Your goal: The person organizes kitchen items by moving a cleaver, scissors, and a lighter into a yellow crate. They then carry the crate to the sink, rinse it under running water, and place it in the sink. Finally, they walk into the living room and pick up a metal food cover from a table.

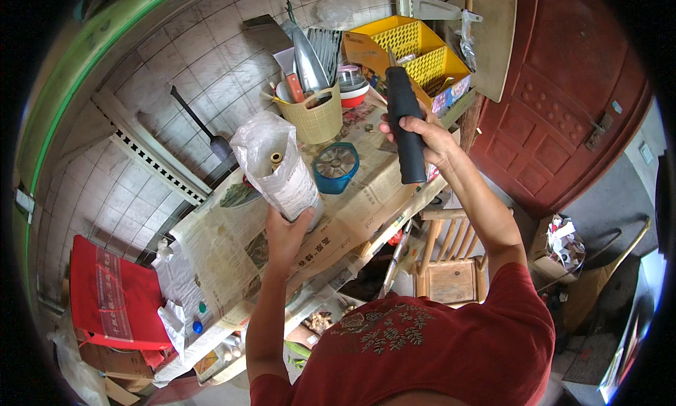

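Observation:
In my left hand is a white canister-like container bearing writing. A clear plastic bag is open around its top, where a brass-coloured fitting shows. It is tilted just above or on the newspaper-covered shelf; I cannot tell which. My right hand is raised at the shelf's right end, gripping a thick black cylindrical object with thumb and fingers. A pointed tip shows at its upper end, though whether it belongs to the object is unclear. A blue-rimmed fruit slicer lies between the two hands.
Behind stand a beige basket of knives and utensils, a lidded red-and-white bowl and a yellow divided organizer. A red bag sits at the shelf's left. A wooden chair and red door are to the right.

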### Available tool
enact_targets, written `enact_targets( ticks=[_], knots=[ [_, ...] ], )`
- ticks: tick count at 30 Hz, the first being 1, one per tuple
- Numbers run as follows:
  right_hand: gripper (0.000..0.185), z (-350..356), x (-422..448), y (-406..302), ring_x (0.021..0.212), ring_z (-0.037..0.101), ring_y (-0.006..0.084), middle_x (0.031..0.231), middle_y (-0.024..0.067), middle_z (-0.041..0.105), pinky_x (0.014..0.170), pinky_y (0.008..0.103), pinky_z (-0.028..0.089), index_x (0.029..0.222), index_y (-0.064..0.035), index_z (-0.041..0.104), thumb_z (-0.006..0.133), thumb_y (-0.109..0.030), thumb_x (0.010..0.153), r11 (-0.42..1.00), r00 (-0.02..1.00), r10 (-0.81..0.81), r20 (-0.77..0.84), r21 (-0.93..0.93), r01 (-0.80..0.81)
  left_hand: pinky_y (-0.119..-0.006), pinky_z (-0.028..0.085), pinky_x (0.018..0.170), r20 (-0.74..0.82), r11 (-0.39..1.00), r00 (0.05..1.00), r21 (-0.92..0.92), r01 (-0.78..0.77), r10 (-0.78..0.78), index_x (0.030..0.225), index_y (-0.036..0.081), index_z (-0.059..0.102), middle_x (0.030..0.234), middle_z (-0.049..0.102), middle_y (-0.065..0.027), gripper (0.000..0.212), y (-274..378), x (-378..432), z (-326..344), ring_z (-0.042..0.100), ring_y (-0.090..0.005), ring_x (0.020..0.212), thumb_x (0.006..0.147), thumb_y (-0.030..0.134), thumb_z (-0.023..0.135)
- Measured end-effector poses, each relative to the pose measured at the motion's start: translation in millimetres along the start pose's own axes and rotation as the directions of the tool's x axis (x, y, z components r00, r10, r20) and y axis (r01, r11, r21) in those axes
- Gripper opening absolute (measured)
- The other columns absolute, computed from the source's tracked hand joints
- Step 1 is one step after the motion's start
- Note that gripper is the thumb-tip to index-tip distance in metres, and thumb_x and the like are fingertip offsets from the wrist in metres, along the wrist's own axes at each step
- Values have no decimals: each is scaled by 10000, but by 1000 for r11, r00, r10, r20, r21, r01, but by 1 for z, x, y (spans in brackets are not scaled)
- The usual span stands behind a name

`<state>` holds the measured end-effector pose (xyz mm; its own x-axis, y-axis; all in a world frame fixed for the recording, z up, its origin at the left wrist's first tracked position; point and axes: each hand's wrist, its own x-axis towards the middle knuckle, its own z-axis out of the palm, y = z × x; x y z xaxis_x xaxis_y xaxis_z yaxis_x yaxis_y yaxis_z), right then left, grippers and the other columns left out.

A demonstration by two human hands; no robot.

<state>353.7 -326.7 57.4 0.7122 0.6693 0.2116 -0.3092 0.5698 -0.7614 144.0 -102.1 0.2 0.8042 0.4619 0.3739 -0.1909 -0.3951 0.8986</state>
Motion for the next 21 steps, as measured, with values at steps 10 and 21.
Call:
enact_targets(
  ticks=[10,21],
  knots=[
    [742,-18,-11,5,862,576,283,1018,153,475,701,384,509,1293,-90,246,531,57,624,999,998,36,48,-5,-36,-309,412,839,9,999,1000,39,-22,22,1124,-20,444,1059,565,-120,478,-10,0,-2,542,-183,961,722,115,664],
    [838,-18,-22,4,810,596,272,1000,157,512,660,372,513,1326,-162,221,479,71,564,996,999,-16,-37,-92,13,-317,407,845,6,997,998,44,-56,55,1132,-19,441,1067,560,-128,481,-11,-2,0,542,-199,970,724,114,657]
  ],
)
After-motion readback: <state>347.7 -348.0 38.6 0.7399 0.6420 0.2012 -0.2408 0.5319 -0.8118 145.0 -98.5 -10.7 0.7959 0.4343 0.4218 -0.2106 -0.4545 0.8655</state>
